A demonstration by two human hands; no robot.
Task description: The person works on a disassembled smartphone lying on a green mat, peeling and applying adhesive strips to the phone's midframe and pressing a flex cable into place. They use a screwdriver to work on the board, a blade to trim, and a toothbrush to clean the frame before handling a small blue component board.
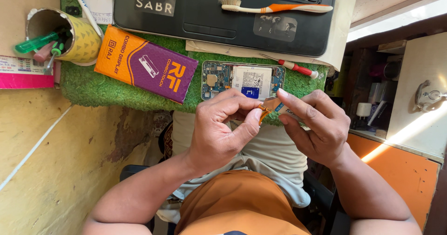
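Peeling a small orange flex part held between both my hands, just in front of the opened phone

My left hand [219, 128] pinches the orange flex strip [263, 112] narrowly between thumb and forefinger, while my right hand [314, 125] grips its other end, closed on a small pale tab; I judge a slow, even pull with a firm pinch near the joint suits best, since the strip looks thin and could tear. I count one opened phone [242, 80] on the green mat [107, 88], one purple and orange box [144, 63], one toothbrush [274, 6], one red-handled screwdriver [293, 67], one laptop [219, 16], one yellow cup [63, 34] of tools
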